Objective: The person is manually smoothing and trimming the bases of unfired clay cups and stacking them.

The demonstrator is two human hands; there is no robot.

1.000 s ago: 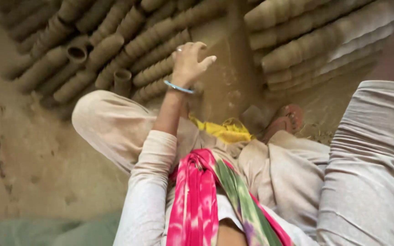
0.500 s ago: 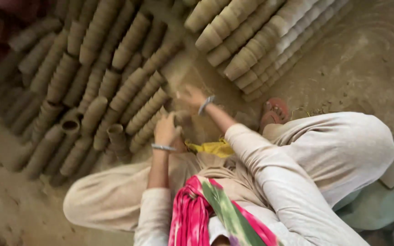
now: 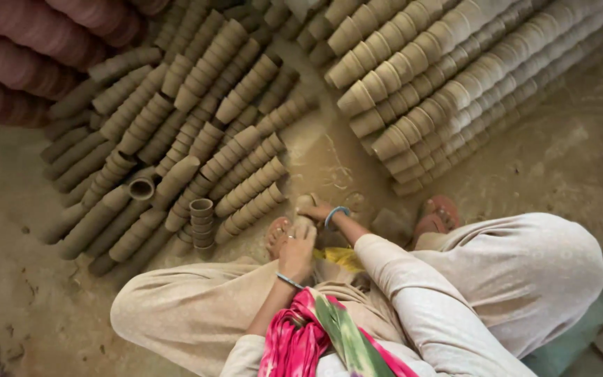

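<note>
I squat on a dusty earthen floor among rows of unfired clay cups. My left hand (image 3: pixel 298 250), with a thin bangle at the wrist, and my right hand (image 3: pixel 319 209), with a blue bangle, meet just in front of my knees. Both close around a short stack of clay cups (image 3: pixel 306 203), whose tip shows above the fingers. My bare foot (image 3: pixel 277 234) lies right beside the hands. The nearest row of lying cups (image 3: pixel 249 209) ends a little to the left of them.
Brown cup rows (image 3: pixel 176 139) fan out on the left, paler rows (image 3: pixel 455 77) are piled on the right. A small upright stack (image 3: pixel 202 223) stands near my foot. Large reddish pots (image 3: pixel 22 56) lie top left. A sandal (image 3: pixel 437 213) sits by my right knee.
My left hand has drawn back from the cup rows toward my body. My right hand has come in, and both hands now meet on the short stack. The view has widened.
</note>
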